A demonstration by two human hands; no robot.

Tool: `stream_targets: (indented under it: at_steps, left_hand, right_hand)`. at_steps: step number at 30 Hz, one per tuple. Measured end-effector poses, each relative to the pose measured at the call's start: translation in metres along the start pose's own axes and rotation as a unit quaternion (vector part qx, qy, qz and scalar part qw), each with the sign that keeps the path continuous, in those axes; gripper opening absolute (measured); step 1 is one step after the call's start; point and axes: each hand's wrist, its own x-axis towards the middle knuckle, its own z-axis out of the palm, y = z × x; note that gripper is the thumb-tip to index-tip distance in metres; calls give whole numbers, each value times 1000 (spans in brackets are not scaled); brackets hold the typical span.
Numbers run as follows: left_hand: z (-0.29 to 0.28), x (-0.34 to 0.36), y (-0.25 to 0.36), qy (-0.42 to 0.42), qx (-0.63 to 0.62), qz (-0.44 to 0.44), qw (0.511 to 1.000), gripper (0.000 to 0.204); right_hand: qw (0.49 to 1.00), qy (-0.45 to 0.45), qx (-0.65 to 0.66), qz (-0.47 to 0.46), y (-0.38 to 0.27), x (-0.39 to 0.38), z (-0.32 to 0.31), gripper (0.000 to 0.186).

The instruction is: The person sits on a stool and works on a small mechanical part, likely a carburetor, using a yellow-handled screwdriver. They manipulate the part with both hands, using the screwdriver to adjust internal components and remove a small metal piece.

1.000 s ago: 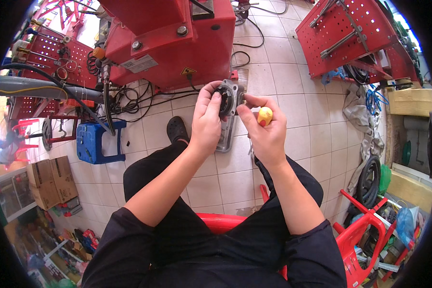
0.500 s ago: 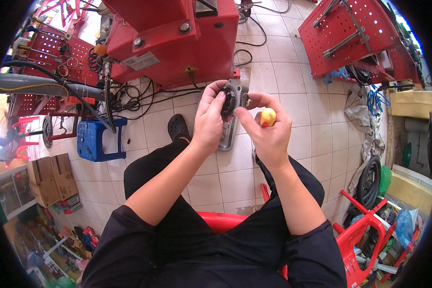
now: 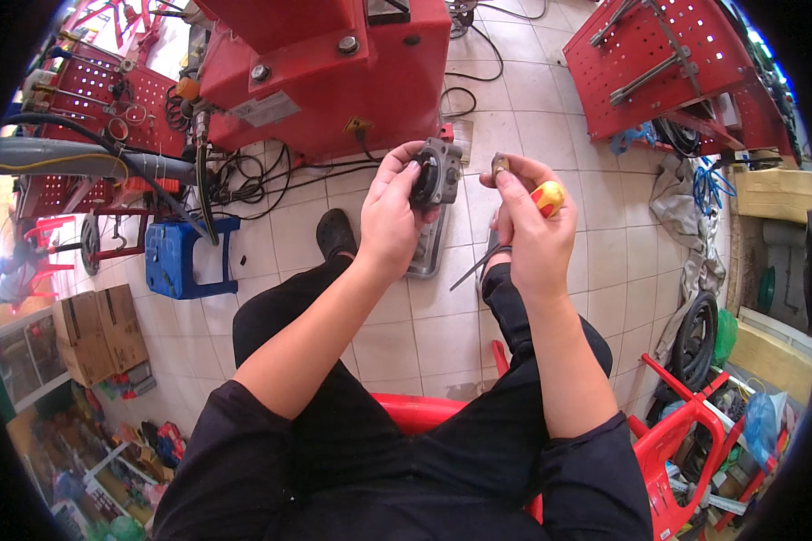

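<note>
My left hand (image 3: 391, 212) is closed around a grey cast-metal housing (image 3: 449, 173) with a black round part on its left side, holding it up above the floor. To its right and apart from it, my right hand (image 3: 537, 243) holds a screwdriver (image 3: 549, 197) with a yellow and red handle tucked in the palm. The screwdriver's thin dark shaft points down to the left. Between the thumb and forefinger of that same hand is a small brass-coloured piece (image 3: 500, 163); its exact kind is too small to tell. Fingers hide part of the housing.
A grey tray (image 3: 429, 259) lies on the tiled floor below my left hand. Ahead stands a large red machine (image 3: 334, 99), with black cables on the floor beside it. A blue stool (image 3: 176, 261) and cardboard boxes (image 3: 99, 334) are at left, a red chair (image 3: 686, 451) at right.
My right hand has moved right, away from the housing, with the small brass-coloured piece pinched in it. The screwdriver's shaft has come into view. My left hand has shifted slightly.
</note>
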Motion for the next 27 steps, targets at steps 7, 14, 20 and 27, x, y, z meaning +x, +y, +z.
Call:
stream_targets:
  at_steps: [7,14,20,27]
  left_hand:
    - [-1,-2,0,-52,-58,-42,996,35]
    - [1,-5,2,-76,-6,-39,996,41]
    - [-1,-5,-2,-78,11,-29,997,40]
    - [4,-6,-1,-43,38,13,998,40]
  right_hand:
    - [999,-33,-9,15,1,-3,1,26]
    - [997,-74,-5,-11,-1,-9,0,32]
    - [998,-68,-9,-2,0,-10,1,29]
    - [998,-52,23,31,6,-5,-3,23]
